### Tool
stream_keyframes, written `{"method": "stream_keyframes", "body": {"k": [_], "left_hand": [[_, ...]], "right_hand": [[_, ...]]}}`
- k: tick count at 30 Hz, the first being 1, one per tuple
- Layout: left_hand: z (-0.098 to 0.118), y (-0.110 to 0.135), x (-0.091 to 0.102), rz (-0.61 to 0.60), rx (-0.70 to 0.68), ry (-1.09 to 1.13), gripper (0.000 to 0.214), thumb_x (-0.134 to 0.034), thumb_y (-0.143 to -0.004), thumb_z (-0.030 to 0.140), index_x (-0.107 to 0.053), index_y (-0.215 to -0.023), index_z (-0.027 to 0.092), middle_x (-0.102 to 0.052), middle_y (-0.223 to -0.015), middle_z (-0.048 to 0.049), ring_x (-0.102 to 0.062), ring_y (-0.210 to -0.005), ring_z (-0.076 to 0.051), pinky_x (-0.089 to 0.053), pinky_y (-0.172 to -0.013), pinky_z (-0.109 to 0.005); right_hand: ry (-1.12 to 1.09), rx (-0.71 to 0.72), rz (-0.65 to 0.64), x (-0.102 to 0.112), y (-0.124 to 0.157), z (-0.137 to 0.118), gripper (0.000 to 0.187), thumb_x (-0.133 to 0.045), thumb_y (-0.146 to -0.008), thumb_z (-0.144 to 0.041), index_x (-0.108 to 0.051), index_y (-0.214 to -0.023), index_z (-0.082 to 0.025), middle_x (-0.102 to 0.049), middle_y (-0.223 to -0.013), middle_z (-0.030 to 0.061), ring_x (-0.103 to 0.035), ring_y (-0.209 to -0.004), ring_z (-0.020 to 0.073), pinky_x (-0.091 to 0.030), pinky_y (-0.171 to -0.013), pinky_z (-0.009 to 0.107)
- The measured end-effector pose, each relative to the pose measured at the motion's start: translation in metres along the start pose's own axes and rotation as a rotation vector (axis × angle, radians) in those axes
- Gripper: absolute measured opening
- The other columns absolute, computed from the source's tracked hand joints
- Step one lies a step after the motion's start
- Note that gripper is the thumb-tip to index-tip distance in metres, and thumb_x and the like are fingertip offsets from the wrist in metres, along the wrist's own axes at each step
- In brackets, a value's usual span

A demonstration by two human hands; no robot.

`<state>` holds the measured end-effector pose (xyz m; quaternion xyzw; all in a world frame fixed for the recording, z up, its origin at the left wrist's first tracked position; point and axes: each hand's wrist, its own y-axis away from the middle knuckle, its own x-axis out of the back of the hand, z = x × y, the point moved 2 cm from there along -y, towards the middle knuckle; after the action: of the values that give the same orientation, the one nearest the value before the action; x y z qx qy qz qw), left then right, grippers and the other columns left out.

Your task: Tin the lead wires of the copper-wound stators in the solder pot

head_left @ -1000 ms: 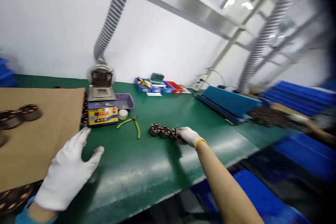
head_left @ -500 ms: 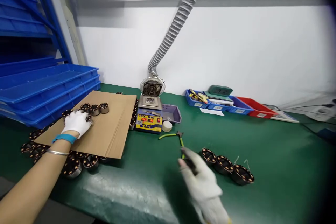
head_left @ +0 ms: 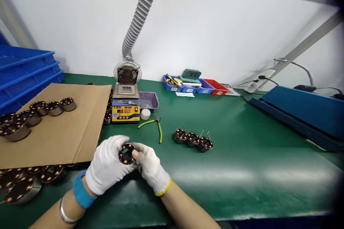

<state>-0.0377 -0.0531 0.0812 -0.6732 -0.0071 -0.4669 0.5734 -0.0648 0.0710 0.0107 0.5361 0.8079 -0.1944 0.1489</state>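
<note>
In front of me, a ring-shaped motor stator (head_left: pixel 122 154), dark with copper-coloured spots round its rim, is held between both gloved hands. My left hand (head_left: pixel 107 162) wraps it from the left. My right hand (head_left: pixel 151 168) grips its right side, with the bare thumb tip on the rim. Several similar stators (head_left: pixel 54 108) stand on a cardboard sheet (head_left: pixel 77 114) to the left. Three more stators (head_left: pixel 192 139) are in a row at the right, with thin wires sticking up. Green-handled cutters (head_left: pixel 160 132) lie open beyond my hands.
A yellow-fronted heating unit (head_left: pixel 125 113) stands under a grey duct hose (head_left: pixel 139 10), beside a purple tray (head_left: pixel 154 101) and a round white container (head_left: pixel 145 114). More stators (head_left: pixel 23 188) lie under the cardboard. Blue bins (head_left: pixel 172 87), a red bin (head_left: pixel 216 87) and a blue machine (head_left: pixel 303 111) stand farther right.
The view has turned right. My left hand has come off the cardboard with a stator and moved to the middle. My right hand has moved across to it and taken hold too.
</note>
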Motion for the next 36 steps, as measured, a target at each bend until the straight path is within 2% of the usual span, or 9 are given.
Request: {"method": "stream_keyframes", "body": {"k": [2,5,10,14,19,21,24,28,36], "left_hand": [[-0.01,0.004,-0.016,-0.152,0.202,0.235,0.071,-0.074,-0.066,0.046,-0.046,-0.123,0.013,-0.057,-0.115,-0.0097,-0.06,-0.1,-0.019,-0.052,-0.087,-0.029],[-0.026,0.016,-0.03,-0.414,0.398,0.559,0.063,-0.066,-0.073,0.026,-0.044,-0.131,0.015,-0.058,-0.12,-0.0053,-0.06,-0.103,-0.012,-0.049,-0.091,-0.019],[-0.034,0.025,-0.03,-0.469,0.443,0.499,0.064,-0.057,-0.076,0.019,-0.041,-0.138,0.018,-0.058,-0.122,-0.0026,-0.059,-0.105,-0.013,-0.046,-0.092,-0.021],[-0.03,0.016,-0.022,-0.638,0.601,0.522,0.028,-0.052,-0.084,0.037,-0.063,-0.094,0.013,-0.063,-0.078,-0.0029,-0.058,-0.069,-0.013,-0.045,-0.062,-0.021],[-0.037,0.011,0.003,-0.932,0.852,1.06,0.025,-0.063,-0.073,0.035,-0.056,-0.07,0.011,-0.055,-0.063,-0.0034,-0.044,-0.041,-0.008,-0.03,-0.04,-0.019],[-0.043,0.01,0.01,-0.77,0.932,1.18,0.032,-0.068,-0.068,0.039,-0.053,-0.069,0.011,-0.05,-0.056,-0.0023,-0.038,-0.036,-0.007,-0.024,-0.035,-0.018],[-0.044,0.011,0.007,-0.45,0.971,1.146,0.042,-0.069,-0.072,0.043,-0.053,-0.097,0.012,-0.058,-0.075,-0.0063,-0.054,-0.057,-0.013,-0.042,-0.046,-0.021],[-0.023,0.022,-0.021,-0.599,1.008,1.064,0.078,-0.07,-0.067,0.024,-0.034,-0.136,0.016,-0.057,-0.11,-0.0113,-0.059,-0.091,-0.021,-0.053,-0.073,-0.032],[-0.017,0.017,-0.033,-0.543,1.006,0.938,0.053,-0.067,-0.075,0.037,-0.052,-0.117,0.009,-0.063,-0.103,-0.009,-0.062,-0.087,-0.016,-0.051,-0.08,-0.026]], "right_hand": [[0.005,-0.031,0.022,0.005,0.002,-0.005,0.057,-0.07,-0.071,-0.047,-0.058,-0.111,-0.008,-0.063,-0.104,0.0133,-0.063,-0.088,0.0186,-0.05,-0.079,0.029],[0.257,-0.009,0.075,0.005,0.007,-0.019,0.055,-0.07,-0.067,-0.04,-0.059,-0.112,-0.01,-0.065,-0.099,0.0115,-0.064,-0.084,0.0197,-0.053,-0.072,0.03],[0.894,0.42,0.219,0.008,0.014,-0.034,0.061,-0.074,-0.062,-0.036,-0.06,-0.117,-0.014,-0.064,-0.102,0.0088,-0.064,-0.084,0.0188,-0.055,-0.072,0.027],[0.857,0.484,0.234,0.02,0.009,-0.031,0.06,-0.072,-0.068,-0.035,-0.057,-0.12,-0.009,-0.064,-0.101,0.011,-0.064,-0.079,0.0153,-0.055,-0.071,0.022],[0.733,0.382,0.288,0.031,0.0,-0.029,0.062,-0.072,-0.068,-0.034,-0.056,-0.12,-0.006,-0.063,-0.106,0.0146,-0.065,-0.082,0.0177,-0.055,-0.074,0.024],[0.57,0.288,0.305,0.032,-0.004,-0.028,0.063,-0.072,-0.067,-0.035,-0.054,-0.12,-0.005,-0.063,-0.103,0.0151,-0.065,-0.081,0.0182,-0.055,-0.074,0.026],[0.207,0.123,0.315,0.032,-0.007,-0.023,0.068,-0.073,-0.065,-0.04,-0.05,-0.119,-0.006,-0.063,-0.104,0.0156,-0.064,-0.084,0.0198,-0.056,-0.071,0.029],[-0.043,-0.053,0.298,0.029,-0.009,-0.013,0.068,-0.07,-0.07,-0.053,-0.052,-0.117,-0.007,-0.064,-0.091,0.0129,-0.062,-0.065,0.0184,-0.052,-0.053,0.029],[0.098,-0.031,0.302,0.029,-0.007,-0.002,0.062,-0.066,-0.075,-0.051,-0.056,-0.119,-0.009,-0.062,-0.109,0.0134,-0.063,-0.095,0.0232,-0.054,-0.079,0.031]]}}
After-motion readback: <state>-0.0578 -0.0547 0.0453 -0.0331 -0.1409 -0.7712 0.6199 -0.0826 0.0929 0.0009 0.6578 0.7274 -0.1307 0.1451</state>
